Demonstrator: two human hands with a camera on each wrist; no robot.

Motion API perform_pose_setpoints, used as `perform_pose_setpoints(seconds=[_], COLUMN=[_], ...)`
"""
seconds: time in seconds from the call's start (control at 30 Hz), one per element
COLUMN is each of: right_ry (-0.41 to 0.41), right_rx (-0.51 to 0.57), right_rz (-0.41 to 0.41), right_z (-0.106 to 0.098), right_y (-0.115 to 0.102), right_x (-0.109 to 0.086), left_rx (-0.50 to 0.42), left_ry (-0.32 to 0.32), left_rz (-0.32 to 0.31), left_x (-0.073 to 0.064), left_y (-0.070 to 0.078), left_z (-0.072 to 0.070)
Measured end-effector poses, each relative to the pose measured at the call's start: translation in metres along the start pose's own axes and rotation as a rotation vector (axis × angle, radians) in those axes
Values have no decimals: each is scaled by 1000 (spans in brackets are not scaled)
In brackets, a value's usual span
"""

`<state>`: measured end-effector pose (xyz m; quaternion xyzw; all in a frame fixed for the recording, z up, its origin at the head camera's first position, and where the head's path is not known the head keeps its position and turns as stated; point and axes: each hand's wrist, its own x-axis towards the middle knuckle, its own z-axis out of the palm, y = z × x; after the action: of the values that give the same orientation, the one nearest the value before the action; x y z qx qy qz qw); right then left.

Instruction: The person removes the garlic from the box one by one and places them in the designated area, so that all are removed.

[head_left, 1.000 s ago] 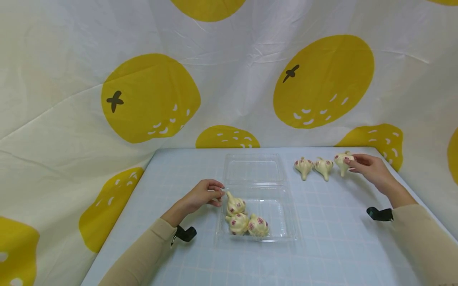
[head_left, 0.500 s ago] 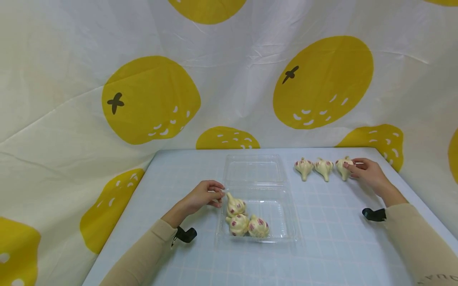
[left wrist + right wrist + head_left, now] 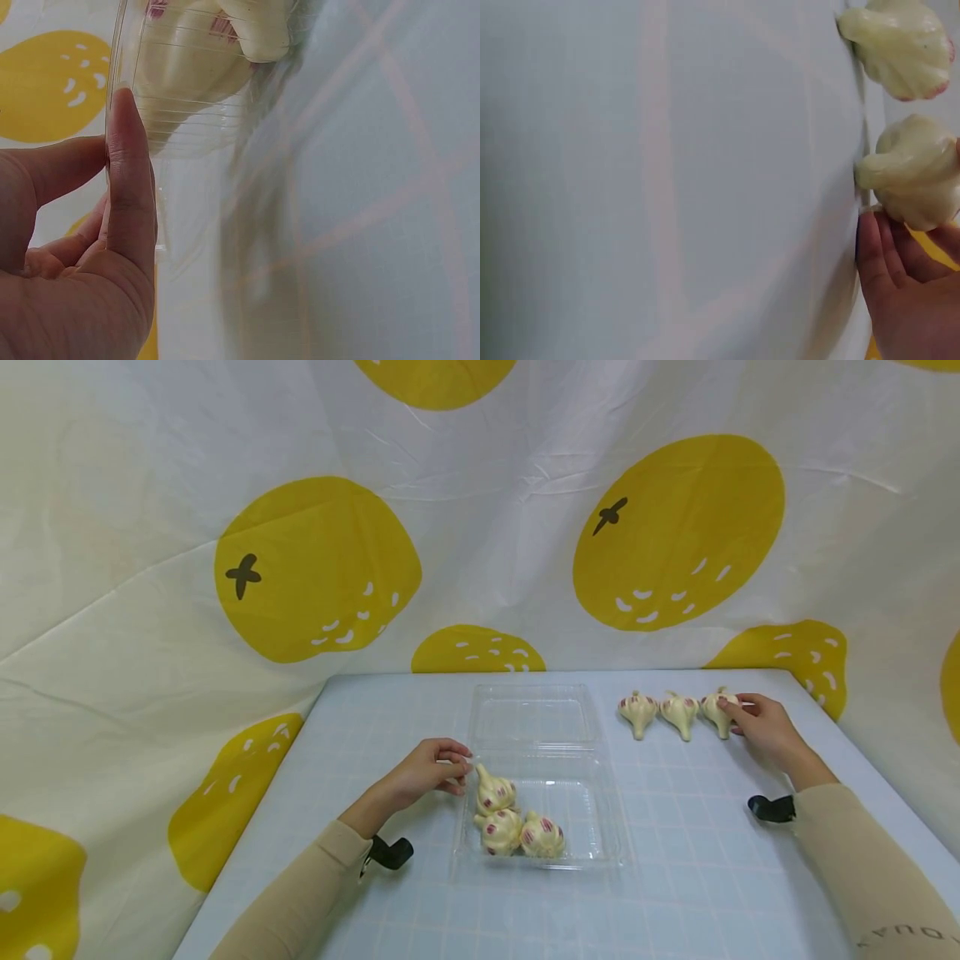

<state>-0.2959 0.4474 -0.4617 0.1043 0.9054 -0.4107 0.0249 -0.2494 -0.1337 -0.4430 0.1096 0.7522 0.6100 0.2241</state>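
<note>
Garlic bulbs (image 3: 496, 794), six in all, lie between the two hands on my feed: three beside the left, three in a row by the right. Working left to right, I have a beige sleeve (image 3: 292, 893) with a black wrist camera (image 3: 392, 853) at its cuff. Ahead of that cuff, the left hand (image 3: 422, 772) pinches the left rim of a clear plastic container (image 3: 592, 827) between thumb and index finger. Just right of this hand, three bulbs bunch together in the container's base, the closest pointing its neck toward the fingertips. Beyond them, farther out than the left hand, I see the open lid (image 3: 535, 714) lying at the back of the base. Well to the right comes the row, long necks pointing toward the person. Two bulbs lie left of the right hand (image 3: 768, 728); the third, the held bulb (image 3: 715, 707), sits between its thumb and fingers, just beside its neighbour. I cannot tell whether the pale blue tablecloth (image 3: 420, 914) bears its weight. The hands are well apart, each gripping its own thing.
</note>
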Motion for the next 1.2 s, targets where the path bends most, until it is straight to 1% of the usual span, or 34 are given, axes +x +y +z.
perform_pose_setpoints(seconds=[0.5,0.67,0.77,0.9,1.2], right_ry=[27,37,40,38,40], right_rx=[-21,-22,-19,-6,14], right_rz=[15,-14,-42,-57,-48], right_z=[5,5,5,6,9], right_y=[-4,-4,-4,-2,1], right_x=[1,-1,-2,-1,1], left_rx=[4,7,6,6,9], left_ry=[6,7,4,0,2], left_rz=[-5,-14,-13,-7,-5], left_x=[2,1,1,1,0], left_y=[1,3,4,3,1], left_z=[0,1,1,0,1])
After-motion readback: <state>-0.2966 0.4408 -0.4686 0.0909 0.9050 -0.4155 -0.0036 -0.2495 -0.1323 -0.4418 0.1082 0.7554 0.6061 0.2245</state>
